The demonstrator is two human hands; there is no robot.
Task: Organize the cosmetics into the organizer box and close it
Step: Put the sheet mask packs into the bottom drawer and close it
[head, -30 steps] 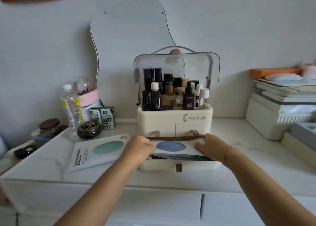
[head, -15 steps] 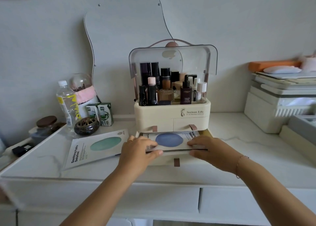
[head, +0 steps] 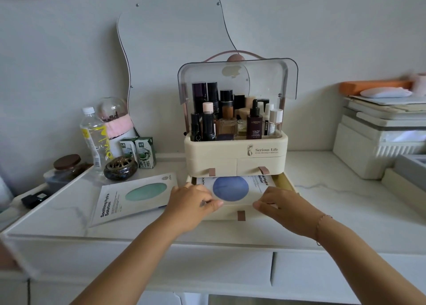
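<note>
The cream organizer box [head: 221, 153] stands at the back of the table with its clear lid [head: 237, 78] raised over several upright bottles [head: 254, 122]. Its bottom drawer [head: 284, 181] is pulled out. A stack of mask packets with a blue circle [head: 230, 188] lies flat inside it. My left hand [head: 191, 203] pinches the stack's front left corner and my right hand [head: 284, 206] holds the front right corner. Both thumbs lie along the drawer's front edge. A mask packet with a green oval [head: 138, 196] lies on the table to the left of my left hand.
A water bottle [head: 94, 138], two small cartons [head: 138, 152], a round dark burner [head: 119, 168] and a brown-lidded jar [head: 66, 166] crowd the back left. A wavy mirror [head: 175, 39] leans on the wall. White boxes [head: 378, 143] are stacked at the right.
The blue-circle packets, held tilted over the drawer a second ago, have come down flat into it. Both hands slid back to the stack's front corners.
</note>
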